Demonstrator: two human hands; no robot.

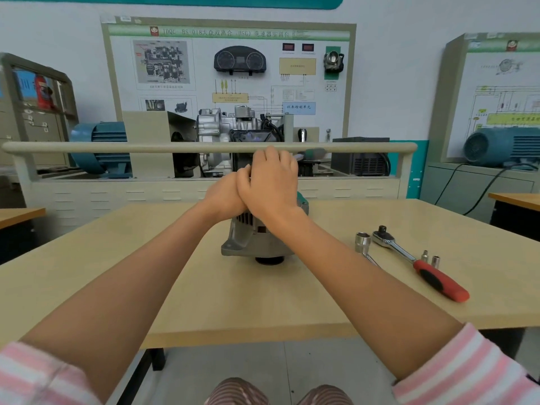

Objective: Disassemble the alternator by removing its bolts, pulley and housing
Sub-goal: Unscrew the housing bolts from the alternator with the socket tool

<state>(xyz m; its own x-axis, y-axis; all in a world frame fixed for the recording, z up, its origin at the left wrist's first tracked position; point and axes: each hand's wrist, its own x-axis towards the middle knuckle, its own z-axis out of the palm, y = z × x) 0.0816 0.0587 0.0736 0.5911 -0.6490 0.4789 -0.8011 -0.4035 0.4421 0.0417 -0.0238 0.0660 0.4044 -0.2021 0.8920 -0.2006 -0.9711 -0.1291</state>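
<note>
So, two striped sleeves (pixel 473 372), one red-handled ratchet (pixel 420 263), three loose sockets (pixel 363 242) on the tan table (pixel 117 258). One alternator (pixel 251 239) sits mid-table, top hidden. Left hand (pixel 223 197) and right hand (pixel 273 185) stacked over it; grip hard to tell. Training boards (pixel 230 77) behind.

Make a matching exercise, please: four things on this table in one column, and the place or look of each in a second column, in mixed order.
Things:
1. alternator
2. ratchet wrench
3. large socket
4. two small sockets

Descriptions:
A. has a red and black handle
B. stand just beyond the red handle
C. sits in the middle of the table, under both hands
D. stands left of the ratchet head

Pairs: 1-C, 2-A, 3-D, 4-B
</note>
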